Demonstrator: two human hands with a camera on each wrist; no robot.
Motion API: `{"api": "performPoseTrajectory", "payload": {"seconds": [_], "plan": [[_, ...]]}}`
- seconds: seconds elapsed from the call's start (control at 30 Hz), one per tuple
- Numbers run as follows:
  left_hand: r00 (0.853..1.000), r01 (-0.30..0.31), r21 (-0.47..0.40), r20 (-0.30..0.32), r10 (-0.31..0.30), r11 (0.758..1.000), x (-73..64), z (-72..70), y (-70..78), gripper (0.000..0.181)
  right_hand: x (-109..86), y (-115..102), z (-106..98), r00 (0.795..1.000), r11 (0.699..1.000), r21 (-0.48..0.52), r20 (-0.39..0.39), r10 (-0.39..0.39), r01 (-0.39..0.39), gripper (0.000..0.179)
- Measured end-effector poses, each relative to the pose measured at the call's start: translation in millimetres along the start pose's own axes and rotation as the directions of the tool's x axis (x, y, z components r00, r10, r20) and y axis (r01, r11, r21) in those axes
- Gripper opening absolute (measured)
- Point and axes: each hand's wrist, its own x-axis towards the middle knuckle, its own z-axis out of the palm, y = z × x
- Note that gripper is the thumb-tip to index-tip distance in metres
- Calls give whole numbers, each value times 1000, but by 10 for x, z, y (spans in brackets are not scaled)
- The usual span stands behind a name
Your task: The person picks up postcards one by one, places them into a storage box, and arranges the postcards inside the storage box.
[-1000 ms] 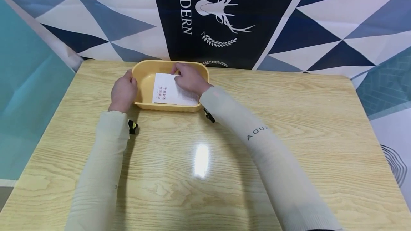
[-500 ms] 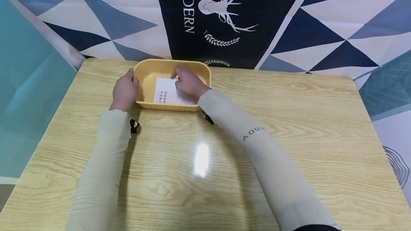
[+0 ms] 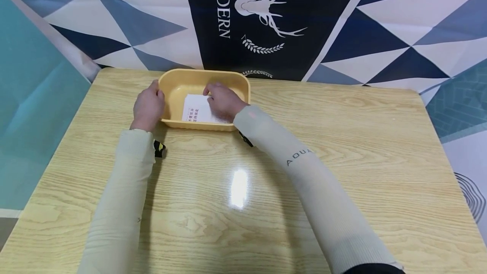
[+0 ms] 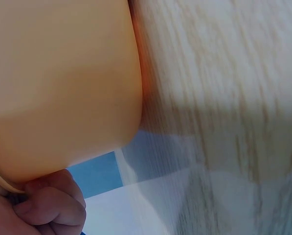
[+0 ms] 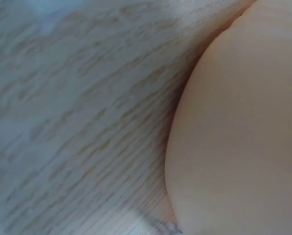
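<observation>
A yellow plastic basin (image 3: 195, 126) stands at the back of the wooden table, a little left of the middle. My left hand (image 3: 148, 105) grips its left rim; in the left wrist view its curled fingers (image 4: 55, 203) show under the rim beside the basin's outer wall (image 4: 62, 88). Inside the basin is a white booklet (image 3: 197, 107) with dark red characters on its cover. My right hand (image 3: 224, 101) reaches over the right side and holds the booklet by its upper right part, hiding that area. Only the outer wall (image 5: 238, 127) and tabletop show in the right wrist view.
Right behind the basin rises a wall covering (image 3: 266, 54) with triangles and a deer head. The wood-grain table (image 3: 342, 117) stretches to the right and front, with a bright light reflection near its middle. Teal covering (image 3: 38, 96) borders its left side.
My right hand has moved down slightly with the booklet, which now sits lower inside the basin. My left hand keeps its grip on the rim. The head view has shifted a little.
</observation>
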Motion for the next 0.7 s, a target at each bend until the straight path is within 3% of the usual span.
{"api": "performPoseTrajectory", "payload": {"seconds": [0.47, 0.7], "plan": [[1000, -3, 2, 0, 3, 1000, 3, 5, -6, 50, -11, -8, 20, 1000, 997, -77, -3, -22, 22, 28], [1000, -16, 6, -4, 16, 1000, 0, 2, -14, 50, -1, 3, 37, 997, 975, -211, -22, -75, 69, 28]]}}
